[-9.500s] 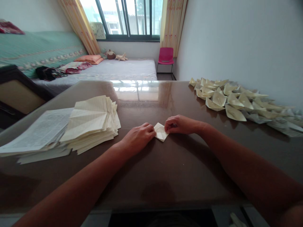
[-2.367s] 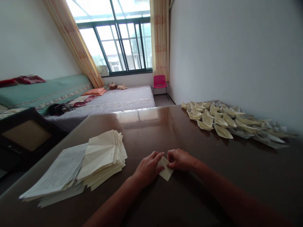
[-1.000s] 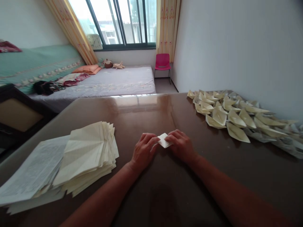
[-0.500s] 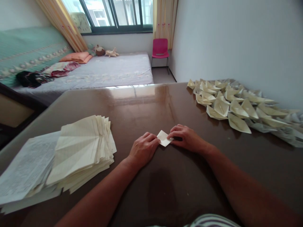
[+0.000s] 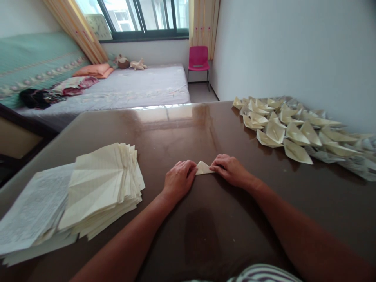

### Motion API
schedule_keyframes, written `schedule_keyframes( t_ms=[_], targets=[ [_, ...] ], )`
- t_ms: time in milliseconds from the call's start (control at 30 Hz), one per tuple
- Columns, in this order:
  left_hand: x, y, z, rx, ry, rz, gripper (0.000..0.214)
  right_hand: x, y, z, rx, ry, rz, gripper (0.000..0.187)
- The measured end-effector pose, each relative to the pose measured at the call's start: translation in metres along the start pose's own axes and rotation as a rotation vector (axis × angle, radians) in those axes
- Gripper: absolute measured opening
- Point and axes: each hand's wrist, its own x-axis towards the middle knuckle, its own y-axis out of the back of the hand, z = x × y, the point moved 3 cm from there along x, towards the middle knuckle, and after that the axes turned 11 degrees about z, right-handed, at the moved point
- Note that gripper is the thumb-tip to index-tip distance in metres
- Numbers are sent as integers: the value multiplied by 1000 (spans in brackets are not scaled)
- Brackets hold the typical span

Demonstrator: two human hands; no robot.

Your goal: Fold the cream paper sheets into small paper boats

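Note:
A small cream folded paper point(image 5: 203, 169) lies on the dark brown table point(image 5: 205, 133), now a low triangle. My left hand point(image 5: 178, 180) pinches its left corner with curled fingers. My right hand point(image 5: 230, 172) presses and grips its right corner, fingers bent over the edge. Both hands rest on the tabletop near the middle.
A stack of creased cream sheets point(image 5: 102, 184) lies at the left on printed pages point(image 5: 32, 211). A heap of finished paper boats point(image 5: 288, 125) lines the right side by the wall. Beyond the table are a bed point(image 5: 132, 86) and a pink chair point(image 5: 199, 58).
The paper went from a flat diamond to a narrower triangle between my hands. The view dropped from the window to the table, and my hands stayed close together.

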Motion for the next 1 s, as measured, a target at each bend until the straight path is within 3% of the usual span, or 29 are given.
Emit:
schedule_keyframes(
  t_ms=[167,433,1000],
  targets=[
    [2,-2,4,84,-11,32,20,-2,-6,-11,-289,16,80,28],
    [0,-1,7,120,-43,23,23,0,-8,-14,-430,1,106,36],
    [-2,2,4,133,-84,-4,25,0,-6,-11,-391,15,141,32]
  ],
)
